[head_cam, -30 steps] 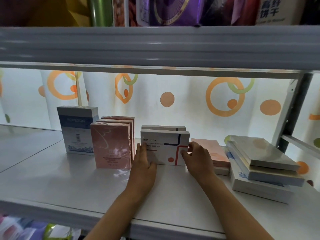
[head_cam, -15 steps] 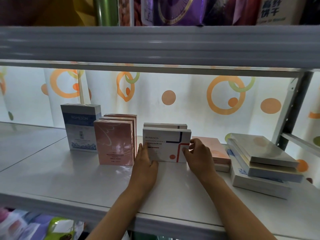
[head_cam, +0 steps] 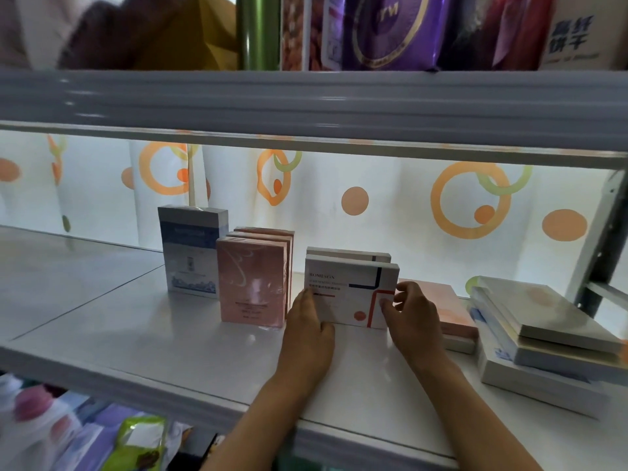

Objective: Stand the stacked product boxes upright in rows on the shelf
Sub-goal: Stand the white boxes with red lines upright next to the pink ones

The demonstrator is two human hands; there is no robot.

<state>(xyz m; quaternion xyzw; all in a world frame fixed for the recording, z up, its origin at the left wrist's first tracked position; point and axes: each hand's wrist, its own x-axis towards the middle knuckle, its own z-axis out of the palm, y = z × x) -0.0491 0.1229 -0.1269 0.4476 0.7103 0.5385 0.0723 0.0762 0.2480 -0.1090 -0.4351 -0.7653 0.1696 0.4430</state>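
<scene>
A white box (head_cam: 346, 290) with red and dark lines stands upright on the white shelf (head_cam: 136, 328), with a second like it close behind. My left hand (head_cam: 307, 329) lies flat on the shelf against the box's left lower edge. My right hand (head_cam: 413, 317) pinches its right edge with thumb and fingers. To the left stand a row of pink boxes (head_cam: 253, 283) and a blue-and-white box (head_cam: 192, 249). On the right a pink box (head_cam: 448, 311) lies flat on another, and a stack of flat grey and white boxes (head_cam: 543, 338) lies beside it.
The upper shelf's front edge (head_cam: 306, 100) hangs low overhead, with snack bags (head_cam: 387, 28) on it. A metal upright (head_cam: 601, 239) stands at the right. A patterned white backdrop (head_cam: 373, 198) closes the back. Packets (head_cam: 139, 443) lie on the level below.
The view has shifted slightly, so everything sits a little further right. Both hands stay at the white box, the right fingers curling more around its edge.
</scene>
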